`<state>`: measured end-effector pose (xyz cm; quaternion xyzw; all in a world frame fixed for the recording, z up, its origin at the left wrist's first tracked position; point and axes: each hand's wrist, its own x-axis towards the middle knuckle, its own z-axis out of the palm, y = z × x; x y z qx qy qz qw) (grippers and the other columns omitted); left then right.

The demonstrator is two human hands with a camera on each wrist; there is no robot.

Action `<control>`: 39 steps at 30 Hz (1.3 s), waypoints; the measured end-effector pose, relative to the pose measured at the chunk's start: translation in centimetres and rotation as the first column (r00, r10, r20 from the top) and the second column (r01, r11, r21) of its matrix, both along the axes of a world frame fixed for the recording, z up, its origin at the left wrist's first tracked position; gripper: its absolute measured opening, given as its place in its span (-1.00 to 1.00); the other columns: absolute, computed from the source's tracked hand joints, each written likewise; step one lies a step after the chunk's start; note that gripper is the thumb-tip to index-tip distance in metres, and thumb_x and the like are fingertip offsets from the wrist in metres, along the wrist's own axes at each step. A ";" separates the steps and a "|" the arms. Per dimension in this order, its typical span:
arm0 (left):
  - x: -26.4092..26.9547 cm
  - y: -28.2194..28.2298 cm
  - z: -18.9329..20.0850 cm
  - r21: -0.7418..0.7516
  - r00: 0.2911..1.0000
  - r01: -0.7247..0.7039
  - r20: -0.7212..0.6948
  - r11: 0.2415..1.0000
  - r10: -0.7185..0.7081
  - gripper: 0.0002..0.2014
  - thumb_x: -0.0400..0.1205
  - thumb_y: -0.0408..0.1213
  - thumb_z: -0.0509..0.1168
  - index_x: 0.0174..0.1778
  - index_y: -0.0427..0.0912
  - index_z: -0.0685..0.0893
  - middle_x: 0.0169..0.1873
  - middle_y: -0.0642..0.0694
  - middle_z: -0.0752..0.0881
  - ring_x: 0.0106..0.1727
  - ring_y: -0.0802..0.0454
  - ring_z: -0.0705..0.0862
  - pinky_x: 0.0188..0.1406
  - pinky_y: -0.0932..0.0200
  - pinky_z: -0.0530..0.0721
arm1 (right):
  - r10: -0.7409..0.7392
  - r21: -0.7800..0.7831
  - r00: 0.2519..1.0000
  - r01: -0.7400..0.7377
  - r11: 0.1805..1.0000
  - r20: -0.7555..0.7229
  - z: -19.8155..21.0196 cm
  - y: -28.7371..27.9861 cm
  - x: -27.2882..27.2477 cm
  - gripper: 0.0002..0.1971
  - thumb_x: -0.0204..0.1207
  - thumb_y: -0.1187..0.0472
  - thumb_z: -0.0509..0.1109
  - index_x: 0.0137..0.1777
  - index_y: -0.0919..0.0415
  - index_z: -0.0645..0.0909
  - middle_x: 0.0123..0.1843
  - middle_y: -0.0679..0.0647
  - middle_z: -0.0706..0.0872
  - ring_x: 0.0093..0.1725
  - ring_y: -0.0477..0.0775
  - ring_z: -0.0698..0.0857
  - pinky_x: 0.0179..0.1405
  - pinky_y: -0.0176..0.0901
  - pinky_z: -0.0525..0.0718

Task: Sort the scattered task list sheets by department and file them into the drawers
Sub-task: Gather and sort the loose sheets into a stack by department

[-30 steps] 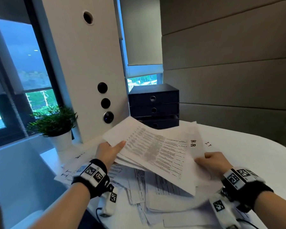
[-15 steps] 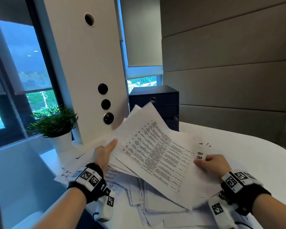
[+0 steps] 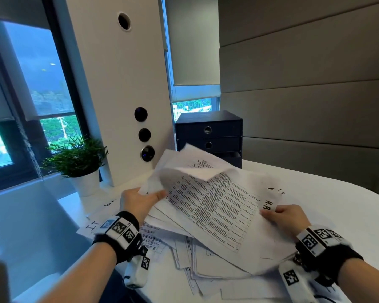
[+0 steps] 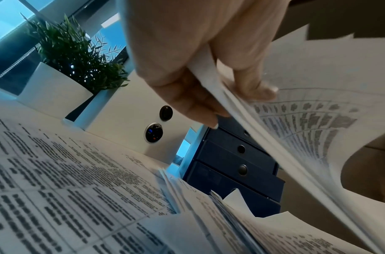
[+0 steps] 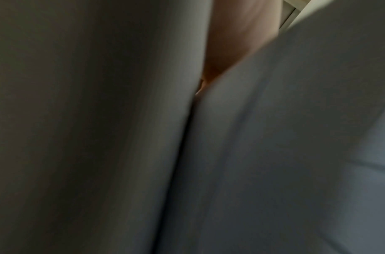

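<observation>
A bundle of printed task list sheets (image 3: 214,206) marked "H.R" is lifted above the table, its far corner folding over. My left hand (image 3: 140,201) pinches the bundle's left edge, thumb on top; the left wrist view shows the fingers (image 4: 200,103) under the same sheets (image 4: 306,120). My right hand (image 3: 282,217) grips the right edge beside the "H.R" heading. The right wrist view is filled by blurred paper (image 5: 274,154). More loose sheets (image 3: 206,265) lie in a heap under the bundle. A dark blue drawer unit (image 3: 208,136) with three drawers stands behind, also in the left wrist view (image 4: 235,159).
A potted plant (image 3: 77,158) in a white pot stands at the left, beside a white column (image 3: 118,95) with round sockets. Sheets marked "I.T" (image 3: 90,226) lie near the left table edge. The white table (image 3: 328,204) curves away to the right below padded wall panels.
The held bundle has swung up and left, then its top corner has curled over toward me. My left hand has shifted up along the edge; the right hand has stayed near the "H.R" heading.
</observation>
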<state>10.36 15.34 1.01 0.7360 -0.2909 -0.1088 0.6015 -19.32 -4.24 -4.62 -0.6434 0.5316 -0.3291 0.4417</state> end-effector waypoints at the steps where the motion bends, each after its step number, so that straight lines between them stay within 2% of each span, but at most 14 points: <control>1: 0.2 0.0 0.1 0.010 1.000 0.003 -0.001 1.000 -0.003 -0.51 0.22 0.12 0.60 -0.47 -0.28 0.65 -0.50 -0.11 0.71 -0.45 -0.07 0.59 -0.40 0.03 0.63 | 0.006 0.003 1.000 -0.006 1.000 0.007 0.1 0.1 -0.1 -0.67 0.36 0.21 0.62 -0.52 0.32 0.62 -0.52 0.17 0.60 -0.49 0.09 0.51 -0.41 -0.16 0.48; 4: 1.7 0.1 0.6 0.028 0.999 0.022 0.027 0.999 -0.023 -0.54 0.37 0.30 0.40 -0.21 -0.08 0.72 -0.26 -0.03 0.66 -0.18 -0.01 0.60 -0.09 0.10 0.57 | 0.011 0.004 1.000 -0.011 1.000 0.005 0.7 0.2 -0.3 -0.79 0.37 0.26 0.60 -0.42 0.34 0.74 -0.41 0.20 0.74 -0.42 0.13 0.63 -0.29 -0.05 0.63; 6: 2.8 0.4 1.3 0.058 0.992 0.006 0.125 0.998 -0.014 -0.81 0.55 -0.08 0.42 0.01 -0.06 0.76 0.09 -0.06 0.72 0.09 -0.02 0.65 0.15 0.12 0.60 | 0.015 0.004 1.000 -0.015 1.000 -0.024 1.1 0.1 -0.6 -0.84 0.38 0.26 0.59 -0.36 0.31 0.76 -0.29 0.24 0.79 -0.30 0.19 0.70 -0.11 0.05 0.71; 10: 4.3 1.0 4.2 0.190 0.929 -0.035 0.369 0.981 -0.039 -0.69 0.62 -0.59 0.24 0.09 -0.10 0.69 0.35 -0.15 0.58 -0.10 0.14 0.62 -0.39 0.45 0.47 | 0.035 0.003 0.996 -0.035 0.999 -0.087 1.7 0.0 -1.2 -0.79 0.42 0.27 0.57 -0.42 0.25 0.69 -0.35 0.18 0.75 -0.34 0.17 0.68 -0.24 -0.08 0.67; 12: 4.5 1.0 6.5 0.218 0.902 0.004 0.421 0.976 -0.098 -0.60 0.60 -0.65 0.21 0.19 -0.06 0.59 0.31 -0.17 0.55 0.11 0.05 0.61 -0.34 0.42 0.50 | 0.049 -0.007 0.993 -0.050 0.999 -0.104 2.2 0.1 -1.4 -0.79 0.45 0.28 0.54 -0.40 0.27 0.70 -0.37 0.17 0.75 -0.40 0.13 0.66 -0.36 -0.15 0.62; 14: 4.4 0.8 8.8 0.270 0.854 0.084 0.477 0.959 -0.208 -0.52 0.59 -0.62 0.26 0.25 0.05 0.48 0.09 -0.12 0.62 0.00 0.10 0.64 -0.32 0.35 0.62 | 0.076 -0.015 0.990 -0.078 0.997 -0.117 2.7 0.3 -1.4 -0.83 0.47 0.28 0.53 -0.35 0.29 0.73 -0.34 0.18 0.78 -0.41 0.09 0.67 -0.36 -0.16 0.64; 17: 3.4 -0.5 11.3 0.416 0.734 0.108 0.579 0.903 -0.355 -0.55 0.51 -0.53 0.40 -0.03 0.22 0.56 -0.11 -0.01 0.72 -0.06 0.02 0.72 -0.01 0.02 0.74 | 0.141 -0.007 0.986 -0.143 0.990 -0.093 3.8 1.0 -1.2 -0.82 0.51 0.31 0.48 -0.34 0.26 0.73 -0.50 0.02 0.76 -0.58 -0.06 0.64 -0.61 -0.39 0.53; 19: 1.9 -1.9 12.1 0.484 0.670 0.092 0.617 0.870 -0.414 -0.65 0.46 -0.49 0.46 -0.14 0.14 0.67 -0.13 0.03 0.74 -0.02 0.01 0.71 0.11 -0.02 0.70 | 0.177 -0.016 0.981 -0.179 0.984 -0.080 4.2 1.2 -1.2 -0.81 0.53 0.35 0.44 -0.32 0.26 0.74 -0.53 -0.02 0.76 -0.62 -0.08 0.66 -0.68 -0.44 0.49; 24: -3.6 -6.8 12.0 0.336 0.681 0.215 0.621 0.917 -0.388 -0.63 0.42 -0.39 0.54 0.05 -0.06 0.58 -0.22 0.07 0.58 -0.21 0.14 0.56 -0.23 0.29 0.49 | 0.272 -0.008 0.958 -0.274 0.962 -0.093 4.6 0.7 -1.4 -0.78 0.60 0.38 0.35 -0.20 0.20 0.78 -0.45 -0.09 0.79 -0.55 -0.20 0.72 -0.60 -0.47 0.56; 26: -5.5 -9.1 11.0 0.331 0.688 0.281 0.586 0.901 -0.429 -0.67 0.49 -0.44 0.44 -0.08 0.02 0.46 -0.30 0.00 0.54 -0.35 0.12 0.49 -0.32 0.25 0.51 | 0.306 -0.010 0.948 -0.308 0.951 -0.085 4.5 0.5 -1.6 -0.73 0.60 0.39 0.33 -0.22 0.13 0.79 -0.38 -0.10 0.82 -0.46 -0.20 0.76 -0.52 -0.47 0.59; 28: -7.2 -11.3 9.7 0.396 0.608 0.323 0.610 0.860 -0.509 -0.59 0.53 -0.58 0.24 -0.24 0.10 0.35 -0.36 -0.05 0.50 -0.40 0.06 0.42 -0.32 0.12 0.52 | 0.319 -0.021 0.945 -0.321 0.947 -0.074 4.5 0.6 -1.6 -0.74 0.59 0.43 0.30 -0.22 0.22 0.77 -0.34 -0.08 0.81 -0.40 -0.15 0.78 -0.48 -0.48 0.60; 32: -10.0 -14.5 8.1 0.655 0.380 0.267 0.603 0.707 -0.702 -0.57 0.44 -0.68 0.14 -0.23 -0.03 0.71 -0.11 -0.07 0.73 -0.05 -0.10 0.70 0.00 0.08 0.68 | 0.314 -0.028 0.949 -0.314 0.949 -0.003 3.6 0.2 -1.5 -0.78 0.55 0.54 0.26 -0.21 0.46 0.73 -0.23 0.19 0.79 -0.34 0.01 0.74 -0.40 -0.32 0.62; 35: -11.2 -15.5 7.3 0.690 0.356 0.310 0.554 0.654 -0.752 -0.59 0.52 -0.64 0.20 0.04 -0.12 0.80 0.11 -0.07 0.75 0.17 0.00 0.69 0.23 0.07 0.64 | 0.313 -0.089 0.948 -0.317 0.944 -0.056 3.1 -0.1 -1.3 -0.78 0.55 0.45 0.35 -0.14 0.25 0.83 -0.18 0.06 0.85 -0.31 -0.13 0.76 -0.32 -0.34 0.66; 39: -12.1 -15.1 6.2 0.744 0.326 0.362 0.463 0.561 -0.824 -0.69 0.59 -0.48 0.18 0.10 -0.18 0.78 0.13 -0.10 0.75 0.19 -0.03 0.66 0.25 0.14 0.60 | 0.260 -0.099 0.959 -0.271 0.957 -0.111 2.8 -0.8 -1.2 -0.83 0.54 0.30 0.41 -0.15 0.08 0.83 -0.25 0.04 0.83 -0.32 0.00 0.71 -0.20 -0.06 0.73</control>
